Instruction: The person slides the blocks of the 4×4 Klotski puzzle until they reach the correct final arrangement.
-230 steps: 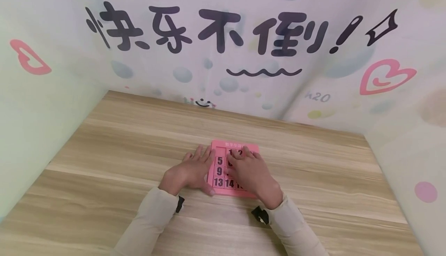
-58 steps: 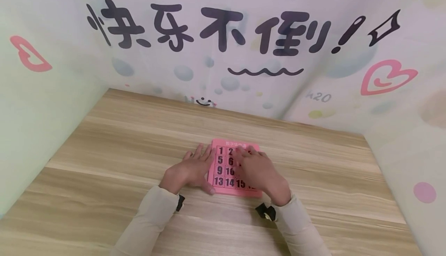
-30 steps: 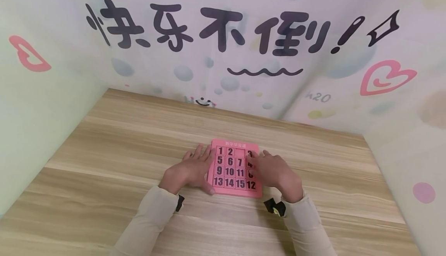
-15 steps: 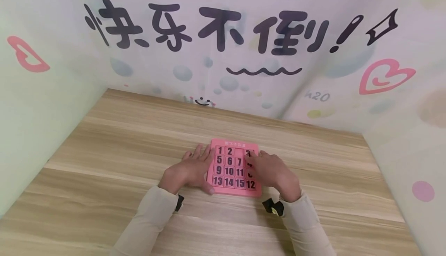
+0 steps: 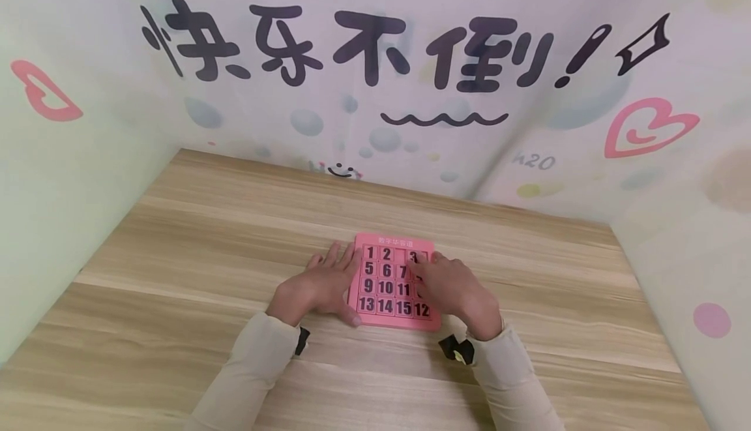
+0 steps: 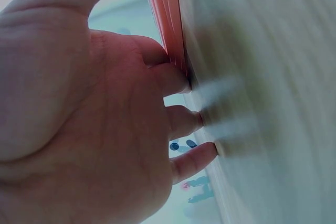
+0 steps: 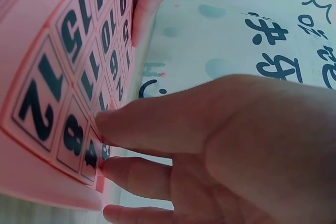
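Observation:
A pink number slide puzzle [image 5: 394, 323] lies flat on the table, its black-numbered tiles set in rows. Along its left edge my left hand [image 5: 319, 287] rests with fingers spread; the left wrist view shows them against the puzzle's side [image 6: 165, 19]. From the right, my right hand [image 5: 454, 287] reaches over the puzzle, touching the 3 tile [image 5: 412, 256] in the top row. That tile sits partway between columns, with a gap on either side. In the right wrist view, the thumb and a finger meet the tiles near the 4 tile [image 7: 90, 153]; the 3 is mostly covered.
The wood-grain table [image 5: 205, 235] is enclosed by pale walls. Behind it hangs a backdrop [image 5: 364, 105] printed with large dark characters, bubbles and hearts. Black straps [image 5: 456, 349] show at the sleeve cuffs.
The top-left gap of the first frame is filled: tiles 1 and 2 slid left. Over the last half second, the right hand has shifted the 3 tile slightly left. The left hand stays put.

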Demonstrator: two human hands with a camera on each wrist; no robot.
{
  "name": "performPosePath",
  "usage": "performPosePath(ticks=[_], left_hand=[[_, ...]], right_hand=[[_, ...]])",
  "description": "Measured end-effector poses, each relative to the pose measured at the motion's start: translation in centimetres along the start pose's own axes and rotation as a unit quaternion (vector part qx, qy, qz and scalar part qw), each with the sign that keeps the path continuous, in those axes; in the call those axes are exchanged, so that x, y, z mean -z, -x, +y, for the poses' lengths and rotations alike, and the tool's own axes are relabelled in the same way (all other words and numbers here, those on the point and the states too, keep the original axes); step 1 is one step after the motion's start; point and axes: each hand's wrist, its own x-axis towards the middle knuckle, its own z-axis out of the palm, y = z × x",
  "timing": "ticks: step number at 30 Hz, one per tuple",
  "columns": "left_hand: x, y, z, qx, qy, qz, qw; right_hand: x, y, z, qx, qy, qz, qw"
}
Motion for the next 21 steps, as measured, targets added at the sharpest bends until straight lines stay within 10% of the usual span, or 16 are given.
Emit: performPosePath(ticks=[21], left_hand=[[0.09,0.08,0.09,0.0,0.001,-0.002,1.0]], right_hand=[[-0.79,-0.61,-0.88,0.02,0.013,0.033,0.9992]])
